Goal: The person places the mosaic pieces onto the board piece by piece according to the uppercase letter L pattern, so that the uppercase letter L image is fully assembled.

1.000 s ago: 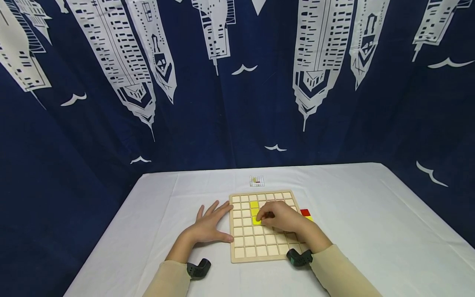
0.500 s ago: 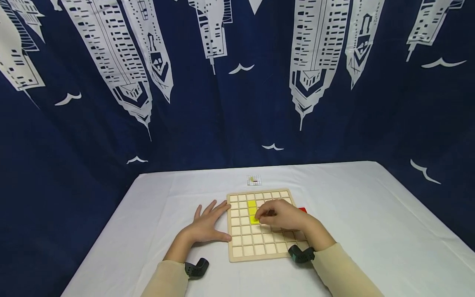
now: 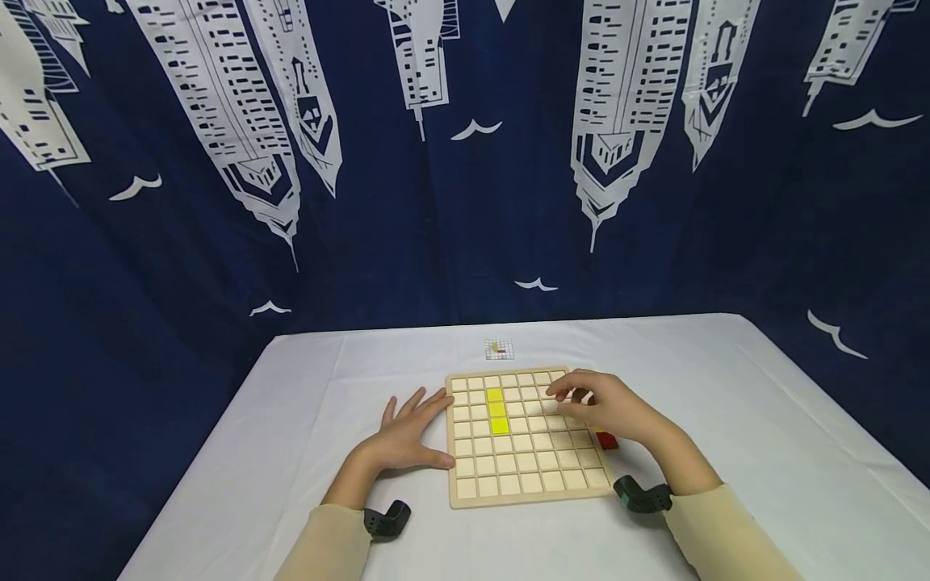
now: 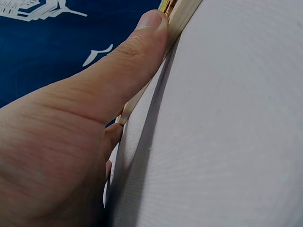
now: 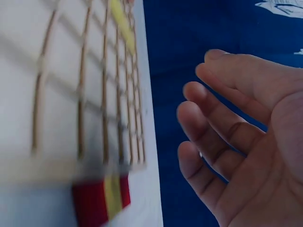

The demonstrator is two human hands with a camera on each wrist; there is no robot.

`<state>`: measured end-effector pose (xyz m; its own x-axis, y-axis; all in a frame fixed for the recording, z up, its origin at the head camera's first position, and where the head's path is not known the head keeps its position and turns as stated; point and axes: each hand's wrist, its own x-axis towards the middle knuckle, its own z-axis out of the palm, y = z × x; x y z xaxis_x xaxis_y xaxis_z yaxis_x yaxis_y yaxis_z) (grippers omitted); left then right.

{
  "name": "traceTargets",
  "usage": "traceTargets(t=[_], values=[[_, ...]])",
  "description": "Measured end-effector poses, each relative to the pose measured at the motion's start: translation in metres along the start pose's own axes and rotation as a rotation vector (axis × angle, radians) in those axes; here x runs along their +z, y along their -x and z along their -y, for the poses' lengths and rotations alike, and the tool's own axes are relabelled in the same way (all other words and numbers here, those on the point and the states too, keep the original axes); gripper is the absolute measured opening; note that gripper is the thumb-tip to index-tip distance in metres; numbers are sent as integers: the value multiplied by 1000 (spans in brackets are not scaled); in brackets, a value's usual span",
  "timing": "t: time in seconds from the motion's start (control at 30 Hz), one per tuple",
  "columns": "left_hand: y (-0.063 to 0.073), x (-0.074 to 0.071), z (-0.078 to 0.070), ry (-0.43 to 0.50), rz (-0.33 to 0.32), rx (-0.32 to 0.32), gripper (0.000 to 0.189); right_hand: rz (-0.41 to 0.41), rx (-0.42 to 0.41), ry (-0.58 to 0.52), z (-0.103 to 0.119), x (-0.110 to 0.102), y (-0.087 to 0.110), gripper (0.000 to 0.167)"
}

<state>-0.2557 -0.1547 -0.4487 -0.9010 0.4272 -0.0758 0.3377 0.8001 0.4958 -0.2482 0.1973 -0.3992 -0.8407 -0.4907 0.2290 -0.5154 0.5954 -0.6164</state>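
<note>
A wooden grid board (image 3: 530,464) lies on the white table, with yellow squares (image 3: 497,409) in a column of its cells. My left hand (image 3: 407,438) rests at the board's left edge, fingers spread, thumb and fingertips touching the frame. Over the board's right side hovers my right hand (image 3: 613,406), its fingers loosely bent with nothing between them; the right wrist view shows the bare palm and fingers (image 5: 194,118). Beside the board's right edge lie red tiles (image 3: 607,440) with a yellow one between them, partly hidden by the right hand in the head view.
A small printed grid card (image 3: 499,349) with coloured marks lies behind the board. The white tablecloth (image 3: 349,387) covers the table, and a dark blue curtain (image 3: 450,226) with white building prints hangs behind it.
My right hand has let go at the lowest yellow square and moved right, toward the board's right edge. The left hand stays at the left edge.
</note>
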Motion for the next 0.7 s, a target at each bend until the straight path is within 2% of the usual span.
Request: traceTargets(t=[0.27,0.7], values=[[0,0,0,3,-7,4,108,-57,37,20,-21,-11,22,20],[1,0,1,14,-10,11,108,-2,180,15,-47,-21,34,20]])
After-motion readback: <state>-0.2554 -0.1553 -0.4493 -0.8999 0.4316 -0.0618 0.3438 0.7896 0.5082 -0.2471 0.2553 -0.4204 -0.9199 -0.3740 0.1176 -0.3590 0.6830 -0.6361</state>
